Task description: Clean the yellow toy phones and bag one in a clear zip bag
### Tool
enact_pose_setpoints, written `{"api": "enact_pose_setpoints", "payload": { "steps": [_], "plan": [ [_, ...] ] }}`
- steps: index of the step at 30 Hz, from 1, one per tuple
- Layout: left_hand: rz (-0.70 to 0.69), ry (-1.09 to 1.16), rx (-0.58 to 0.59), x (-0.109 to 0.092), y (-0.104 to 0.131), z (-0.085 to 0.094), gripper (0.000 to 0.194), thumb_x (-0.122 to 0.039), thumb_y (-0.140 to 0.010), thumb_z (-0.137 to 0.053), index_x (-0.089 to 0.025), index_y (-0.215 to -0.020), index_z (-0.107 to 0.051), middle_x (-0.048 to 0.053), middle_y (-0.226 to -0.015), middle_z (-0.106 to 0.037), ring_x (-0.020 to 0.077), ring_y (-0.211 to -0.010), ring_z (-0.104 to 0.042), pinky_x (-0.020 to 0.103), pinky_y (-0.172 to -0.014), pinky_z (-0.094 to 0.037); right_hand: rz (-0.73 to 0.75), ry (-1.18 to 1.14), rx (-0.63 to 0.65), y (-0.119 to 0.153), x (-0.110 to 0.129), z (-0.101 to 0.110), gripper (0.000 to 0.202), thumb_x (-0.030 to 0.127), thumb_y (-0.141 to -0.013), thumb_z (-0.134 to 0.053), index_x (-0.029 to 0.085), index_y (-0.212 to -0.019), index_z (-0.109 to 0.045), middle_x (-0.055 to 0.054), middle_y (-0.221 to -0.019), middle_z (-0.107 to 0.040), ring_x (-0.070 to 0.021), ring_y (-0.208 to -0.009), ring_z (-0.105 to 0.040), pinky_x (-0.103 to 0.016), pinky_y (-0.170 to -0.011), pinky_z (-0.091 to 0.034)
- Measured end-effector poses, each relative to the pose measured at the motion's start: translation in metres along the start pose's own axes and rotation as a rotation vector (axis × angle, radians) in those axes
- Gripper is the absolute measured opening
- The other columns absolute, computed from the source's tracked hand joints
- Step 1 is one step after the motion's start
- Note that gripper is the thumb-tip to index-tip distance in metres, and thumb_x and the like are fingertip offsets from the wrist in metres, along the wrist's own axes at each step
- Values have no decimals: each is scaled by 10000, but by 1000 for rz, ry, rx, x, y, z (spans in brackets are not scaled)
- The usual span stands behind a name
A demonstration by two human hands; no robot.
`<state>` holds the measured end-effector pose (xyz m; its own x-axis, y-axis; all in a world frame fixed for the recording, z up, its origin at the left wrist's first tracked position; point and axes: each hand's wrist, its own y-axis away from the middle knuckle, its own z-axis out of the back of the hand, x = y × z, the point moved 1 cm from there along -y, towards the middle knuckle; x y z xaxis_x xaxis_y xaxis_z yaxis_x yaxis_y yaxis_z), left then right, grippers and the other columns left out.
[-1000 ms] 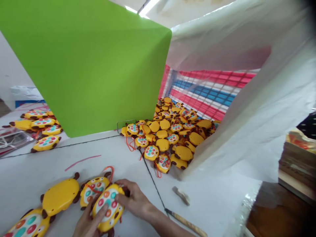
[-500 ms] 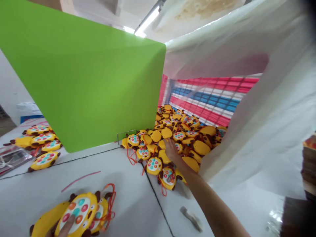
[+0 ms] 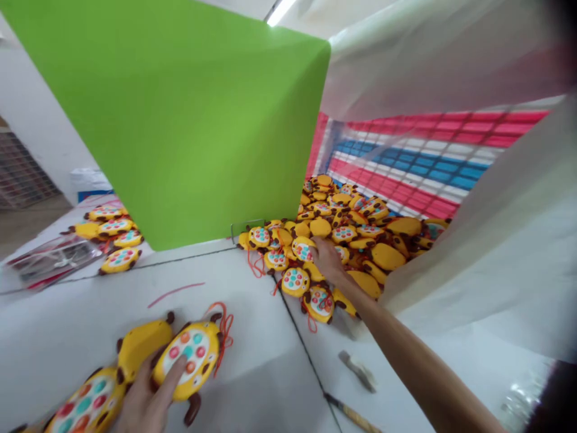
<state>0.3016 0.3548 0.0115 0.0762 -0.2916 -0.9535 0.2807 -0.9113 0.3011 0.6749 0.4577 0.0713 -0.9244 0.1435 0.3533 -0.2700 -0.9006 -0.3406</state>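
At the lower left, my left hand [image 3: 146, 391] is closed on a yellow animal-shaped toy [image 3: 202, 361], its thumb across the coloured buttons on the white face. A red cord loops from that toy. A second yellow toy [image 3: 142, 346] lies back up beside the hand, and a third toy [image 3: 85, 406] is button side up at the bottom left. Farther off, my right hand [image 3: 329, 261] reaches into a large pile of the same toys [image 3: 387, 255]. Its fingers close on the edge of a button-side-up toy [image 3: 303, 248]; the fingertips are partly hidden.
A big green panel [image 3: 193, 132] stands left of the pile. White sheeting [image 3: 473, 270] hangs on the right. More toys [image 3: 121, 258] and a clear plastic package [image 3: 58, 261] lie at the left. A brush [image 3: 358, 371] and a thin-handled tool [image 3: 351, 414] rest on the white table [image 3: 252, 385].
A button-side-up toy now shows at my right fingers, where a plain yellow back was before. My left hand appears farther right on screen with its toy. The view has shifted.
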Motion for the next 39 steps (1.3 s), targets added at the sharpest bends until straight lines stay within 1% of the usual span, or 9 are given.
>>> {"api": "enact_pose_setpoints", "payload": {
  "steps": [5, 9, 15, 21, 24, 27, 33, 36, 39],
  "plan": [
    [-65, -144, 332, 6, 30, -40, 598, -415, -635, -714, -143, -1143, -556, 135, -1056, -661, 306, -982, -620, 417, -861, -494, 95, -302, 101, 69, 34, 10, 300, 227, -892, -437, 120, -1126, -591, -112, -1037, -684, -212, -952, -637, -301, -819, -501],
    [-323, -267, 299, -1, 44, -49, 658, -362, -612, -741, -167, -1205, -533, 156, -1310, -512, 317, -1250, -427, 449, -1054, -311, 171, -483, 194, 121, 61, 23, 273, 237, -865, -469, 136, -1061, -629, -85, -989, -703, -192, -873, -657, -277, -736, -528],
    [-133, -55, 748, -22, 67, -36, 548, -353, -706, -680, -153, -1193, -529, 113, -1121, -637, 278, -1008, -604, 356, -810, -508, 301, -680, 476, 185, 103, 49, 264, 251, -881, -501, 204, -1111, -622, -36, -965, -704, -159, -828, -647, -250, -733, -508],
    [-375, -161, 469, -10, 98, 3, 290, -311, -644, -714, -188, -904, -677, 89, -1020, -676, 273, -1016, -595, 326, -856, -488, -85, -14, 216, 217, 5, 43, 225, 257, -813, -560, 209, -1010, -659, -108, -1056, -668, -226, -841, -654, -301, -679, -486],
    [-385, -100, 401, -3, 110, 17, 264, -325, -623, -722, -206, -855, -687, 93, -1050, -669, 277, -1065, -576, 327, -892, -477, -163, 21, 234, 227, -41, 34, 143, 188, -764, -555, 193, -828, -684, -100, -843, -686, -228, -677, -650, -301, -581, -452],
    [-335, -95, 337, 2, 119, 26, 290, -340, -641, -704, -208, -898, -677, 86, -1067, -661, 275, -1035, -591, 317, -851, -499, -197, -42, 222, 231, -45, 31, 175, 181, -782, -506, 179, -848, -668, -96, -804, -684, -223, -686, -641, -307, -605, -453],
    [-579, -89, 247, 14, 136, 31, 203, -260, -724, -664, -221, -923, -653, 61, -1034, -661, 230, -978, -615, 295, -836, -510, -168, -596, 328, 249, 58, 48, 306, 446, -848, -496, 159, -864, -604, -51, -691, -661, -172, -597, -608, -241, -505, -452],
    [-820, -81, 197, 22, 143, 31, 209, -197, -752, -644, -231, -958, -636, 51, -1014, -653, 208, -958, -615, 295, -810, -525, -131, -1232, 395, 277, 129, 50, 265, 429, -800, -607, 178, -884, -595, -101, -1073, -646, -208, -867, -621, -283, -692, -490],
    [-947, -119, 162, 31, 149, 36, 288, -139, -775, -622, -252, -1039, -608, 39, -1055, -622, 182, -993, -585, 278, -831, -513, -158, -1522, 294, 303, 175, 41, 185, 360, -802, -636, 201, -834, -547, -71, -1108, -620, -186, -930, -586, -284, -789, -467]
  ]
}}
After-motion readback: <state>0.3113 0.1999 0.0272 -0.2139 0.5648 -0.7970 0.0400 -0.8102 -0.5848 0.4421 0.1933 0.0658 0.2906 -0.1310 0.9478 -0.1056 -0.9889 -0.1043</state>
